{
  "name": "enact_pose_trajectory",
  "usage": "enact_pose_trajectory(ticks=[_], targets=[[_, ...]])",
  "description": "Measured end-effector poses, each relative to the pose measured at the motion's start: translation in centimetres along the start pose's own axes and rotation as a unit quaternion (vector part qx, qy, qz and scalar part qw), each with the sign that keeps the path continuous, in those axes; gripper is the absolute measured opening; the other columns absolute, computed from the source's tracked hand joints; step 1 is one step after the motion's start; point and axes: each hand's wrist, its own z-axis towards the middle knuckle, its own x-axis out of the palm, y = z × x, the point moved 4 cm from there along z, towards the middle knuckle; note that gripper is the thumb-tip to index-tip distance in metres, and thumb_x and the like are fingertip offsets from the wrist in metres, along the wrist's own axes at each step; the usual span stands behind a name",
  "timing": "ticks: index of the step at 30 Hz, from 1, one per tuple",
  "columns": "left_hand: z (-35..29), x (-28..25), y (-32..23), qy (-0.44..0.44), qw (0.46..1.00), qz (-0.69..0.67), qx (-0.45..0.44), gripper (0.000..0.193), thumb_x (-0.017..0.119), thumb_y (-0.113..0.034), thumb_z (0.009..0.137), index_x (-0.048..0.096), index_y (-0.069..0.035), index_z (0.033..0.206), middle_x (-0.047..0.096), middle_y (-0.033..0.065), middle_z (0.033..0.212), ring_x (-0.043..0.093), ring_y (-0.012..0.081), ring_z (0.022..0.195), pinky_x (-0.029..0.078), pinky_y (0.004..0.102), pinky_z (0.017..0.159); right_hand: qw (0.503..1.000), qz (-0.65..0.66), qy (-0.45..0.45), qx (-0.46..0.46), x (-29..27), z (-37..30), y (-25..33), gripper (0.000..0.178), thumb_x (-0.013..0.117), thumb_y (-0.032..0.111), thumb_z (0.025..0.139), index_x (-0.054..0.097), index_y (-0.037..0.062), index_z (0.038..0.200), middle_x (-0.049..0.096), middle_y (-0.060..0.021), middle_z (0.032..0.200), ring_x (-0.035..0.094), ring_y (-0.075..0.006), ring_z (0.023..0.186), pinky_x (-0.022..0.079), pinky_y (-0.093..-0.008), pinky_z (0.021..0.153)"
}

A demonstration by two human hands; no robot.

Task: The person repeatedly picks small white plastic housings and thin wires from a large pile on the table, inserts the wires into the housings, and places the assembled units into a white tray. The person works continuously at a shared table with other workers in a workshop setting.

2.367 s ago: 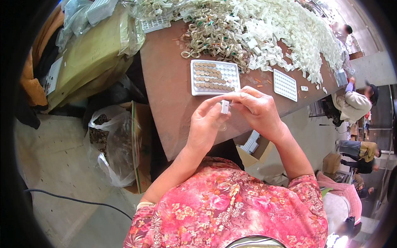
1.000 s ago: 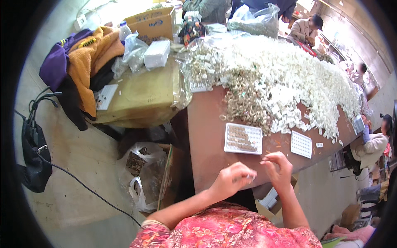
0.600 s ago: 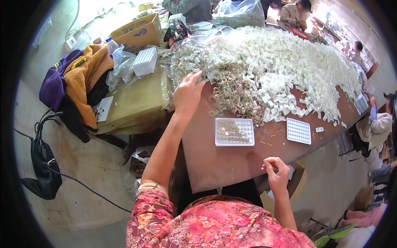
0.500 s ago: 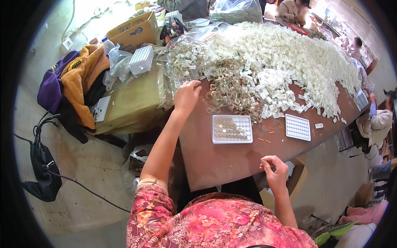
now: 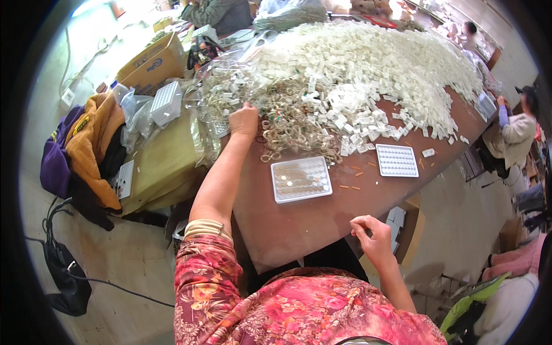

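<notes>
My left hand reaches over the far left of the brown table, at the edge of a heap of tan ring-shaped bands and beside a clear plastic bag. Its fingers are curled and partly hidden, so what they hold does not show. Above the near table edge, my right hand is closed with thumb and forefinger pinched together; I cannot make out anything between them. Between my hands lies a white compartment tray with small round pieces in many of its hollows.
A second white tray lies right of it, near scattered orange sticks. A large mound of small white plastic pieces covers the far table. Stacked trays, a cardboard box and jackets are at left. A person sits at right.
The whole view has shifted, with the table's contents now further left. My left hand has turned, its fingers more curled beside the bands. My right hand stays pinched near the table edge.
</notes>
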Motion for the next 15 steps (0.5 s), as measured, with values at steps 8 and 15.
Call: enact_pose_trajectory(ticks=[8,15], targets=[[-0.9,-2.0,0.6,0.047,0.991,-0.104,-0.068,0.017,0.058,-0.019,0.079,0.07,-0.007,0.08,0.065,0.0107,0.097,0.067,0.0305,0.083,0.054,0.0428,0.07,1.0,-0.015,0.006,-0.008,-0.8,1.7,-0.7,0.006,0.064,0.002,0.086,0.064,0.0012,0.092,0.066,-0.0112,0.079,0.066,-0.0166,0.064,0.051,-0.0278,0.058],[-5.5,-5.2,2.9,0.052,0.949,-0.283,-0.129,0.014,0.061,-0.017,0.077,0.064,-0.004,0.08,0.066,0.0156,0.075,0.065,0.0348,0.076,0.05,0.0426,0.07,0.981,-0.158,-0.079,-0.086,-2.2,11.0,-3.7,0.011,0.065,0.007,0.084,0.065,0.0015,0.094,0.066,-0.0123,0.082,0.065,-0.0247,0.071,0.051,-0.0325,0.065]])
